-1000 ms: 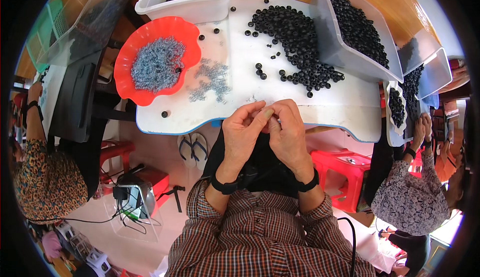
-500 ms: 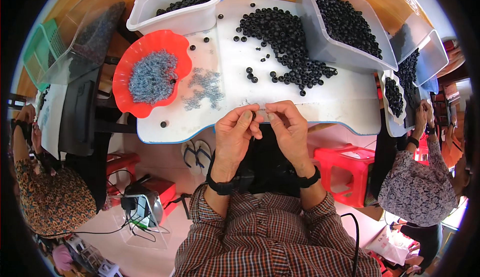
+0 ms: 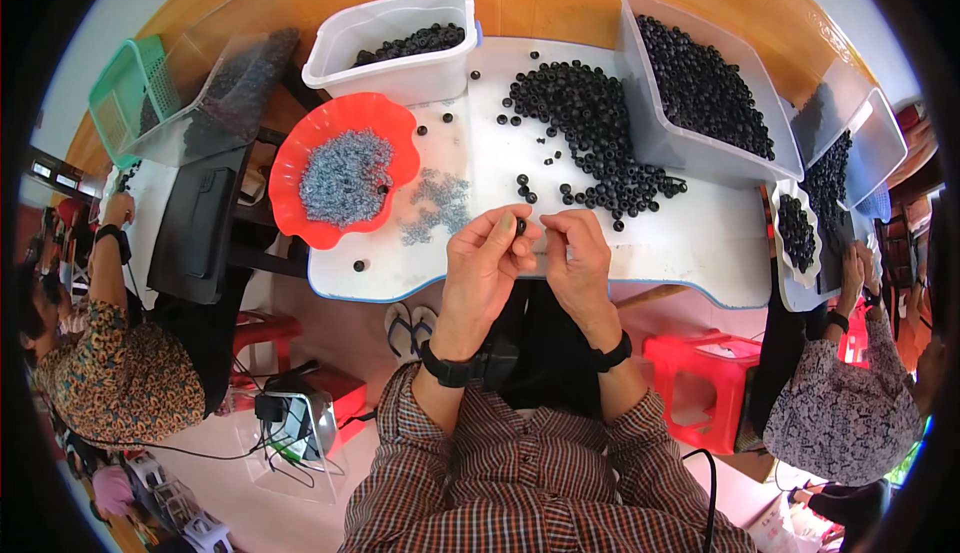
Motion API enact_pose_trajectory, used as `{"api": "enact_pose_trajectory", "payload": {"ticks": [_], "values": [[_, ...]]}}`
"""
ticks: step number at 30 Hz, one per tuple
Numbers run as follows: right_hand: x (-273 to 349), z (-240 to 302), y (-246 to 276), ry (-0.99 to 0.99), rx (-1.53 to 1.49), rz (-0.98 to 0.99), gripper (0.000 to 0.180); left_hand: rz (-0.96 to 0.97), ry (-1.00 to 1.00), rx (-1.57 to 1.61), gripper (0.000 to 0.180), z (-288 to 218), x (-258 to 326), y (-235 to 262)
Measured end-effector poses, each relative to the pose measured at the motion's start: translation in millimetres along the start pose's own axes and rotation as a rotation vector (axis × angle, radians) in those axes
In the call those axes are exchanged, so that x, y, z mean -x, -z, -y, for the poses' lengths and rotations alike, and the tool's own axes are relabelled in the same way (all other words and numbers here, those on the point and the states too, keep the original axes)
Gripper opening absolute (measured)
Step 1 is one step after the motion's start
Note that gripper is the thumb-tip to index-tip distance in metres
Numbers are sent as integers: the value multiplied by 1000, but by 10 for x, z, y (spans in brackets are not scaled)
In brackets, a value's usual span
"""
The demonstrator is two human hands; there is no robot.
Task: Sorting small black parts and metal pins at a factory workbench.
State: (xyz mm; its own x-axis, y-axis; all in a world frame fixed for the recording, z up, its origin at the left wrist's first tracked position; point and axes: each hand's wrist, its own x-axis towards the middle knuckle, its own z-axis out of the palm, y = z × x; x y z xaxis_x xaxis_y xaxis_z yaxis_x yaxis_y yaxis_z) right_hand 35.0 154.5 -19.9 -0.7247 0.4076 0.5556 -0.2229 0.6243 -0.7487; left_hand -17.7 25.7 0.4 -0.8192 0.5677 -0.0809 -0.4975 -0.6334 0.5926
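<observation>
My left hand [image 3: 480, 265] pinches a small black round part [image 3: 521, 226] between thumb and fingers, above the table's near edge. Close beside it, my right hand [image 3: 580, 261] has its thumb and index finger pressed together; whatever they hold is too small or hidden to make out. A loose pile of similar black parts [image 3: 572, 103] lies on the white table [image 3: 490, 143] beyond my hands. To the left, a red scalloped bowl [image 3: 288, 163] holds a heap of tiny blue-grey, wiry-looking pieces [image 3: 345, 178], and more are scattered beside it.
A white tub [image 3: 390, 81] and a large grey bin [image 3: 680, 143], both with black parts, stand at the back. Co-workers sit at left [image 3: 130, 373] and right [image 3: 840, 393]. A red stool [image 3: 700, 383] is right of me, slippers [image 3: 405, 331] below the table.
The view has shifted, so the table sits lower and further right. My right hand has drawn slightly back and its fingers have curled in; the left keeps the black part.
</observation>
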Motion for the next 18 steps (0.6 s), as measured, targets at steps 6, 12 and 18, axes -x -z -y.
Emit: {"api": "enact_pose_trajectory", "payload": {"ticks": [6, 12, 18], "values": [[12, -123, -20, 24, 100, 63, 15, -144, -123, -73, 22, -476, -593, -294], [19, -109, -79, 65, 83, 71, 15, -257, -335, -97, 22, -1110, -1560, -142], [-5, -147, -35, 59, 101, 65, 16, -401, -299, -36, 28, -1229, -1684, -276]]}}
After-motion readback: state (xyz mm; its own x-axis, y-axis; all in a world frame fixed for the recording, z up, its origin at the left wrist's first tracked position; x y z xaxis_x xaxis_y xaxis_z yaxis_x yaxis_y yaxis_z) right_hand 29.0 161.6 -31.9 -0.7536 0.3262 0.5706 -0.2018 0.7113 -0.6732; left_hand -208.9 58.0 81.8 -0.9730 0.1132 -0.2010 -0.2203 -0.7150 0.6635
